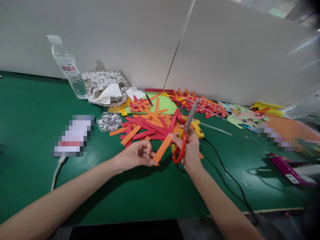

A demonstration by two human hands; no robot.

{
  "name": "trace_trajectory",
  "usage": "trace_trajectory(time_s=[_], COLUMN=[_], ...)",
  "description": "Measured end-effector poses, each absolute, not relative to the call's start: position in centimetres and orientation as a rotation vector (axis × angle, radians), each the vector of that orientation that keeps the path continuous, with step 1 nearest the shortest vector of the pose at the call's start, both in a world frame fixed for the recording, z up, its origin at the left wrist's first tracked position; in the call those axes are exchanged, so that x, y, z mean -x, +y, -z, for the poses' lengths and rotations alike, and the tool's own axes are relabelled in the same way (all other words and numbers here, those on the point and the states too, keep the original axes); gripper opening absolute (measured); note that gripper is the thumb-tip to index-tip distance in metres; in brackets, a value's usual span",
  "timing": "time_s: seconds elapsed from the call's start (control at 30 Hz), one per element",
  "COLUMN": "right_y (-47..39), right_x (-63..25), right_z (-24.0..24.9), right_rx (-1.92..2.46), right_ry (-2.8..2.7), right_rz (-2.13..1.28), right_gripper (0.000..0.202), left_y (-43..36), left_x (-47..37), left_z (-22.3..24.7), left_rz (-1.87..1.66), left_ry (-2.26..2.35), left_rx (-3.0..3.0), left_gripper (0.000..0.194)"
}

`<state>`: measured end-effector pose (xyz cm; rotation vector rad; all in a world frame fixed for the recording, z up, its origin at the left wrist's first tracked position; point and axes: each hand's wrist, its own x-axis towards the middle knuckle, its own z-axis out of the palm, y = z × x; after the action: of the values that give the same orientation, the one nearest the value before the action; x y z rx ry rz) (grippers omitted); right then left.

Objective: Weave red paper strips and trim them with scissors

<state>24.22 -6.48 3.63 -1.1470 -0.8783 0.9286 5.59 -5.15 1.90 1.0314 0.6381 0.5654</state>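
My left hand (138,155) pinches the near end of an orange paper strip (162,149) between thumb and finger. In my right hand (191,146) is a pair of scissors (184,143) with red handles, its blades pointing up and away. The thumb and finger of that hand also meet the strip's far end. Just beyond both hands lies a pile of red and orange paper strips (147,125). A yellow glue gun (197,128) rests behind my right hand, partly hidden by it.
A water bottle (71,71), a spotted pouch (106,86), a bag of googly eyes (109,122) and a blurred-out phone (75,135) are to the left. Woven red-orange paper pieces (200,103) line the wall. A black cord (225,166) and purple power strip (290,170) lie right.
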Motion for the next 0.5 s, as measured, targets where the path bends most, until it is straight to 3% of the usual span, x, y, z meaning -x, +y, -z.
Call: trace_trajectory(time_s=[0.5], right_y=[-6.56], right_x=[-24.15], right_z=[-3.9], right_rx=[1.142], right_ry=[-0.877], right_rz=[-0.934], right_gripper=[0.049], left_y=[-5.1], left_x=[-5.59], left_z=[-1.7], left_rz=[-0.57], left_ry=[0.673], left_rx=[-1.081], left_gripper=[0.043])
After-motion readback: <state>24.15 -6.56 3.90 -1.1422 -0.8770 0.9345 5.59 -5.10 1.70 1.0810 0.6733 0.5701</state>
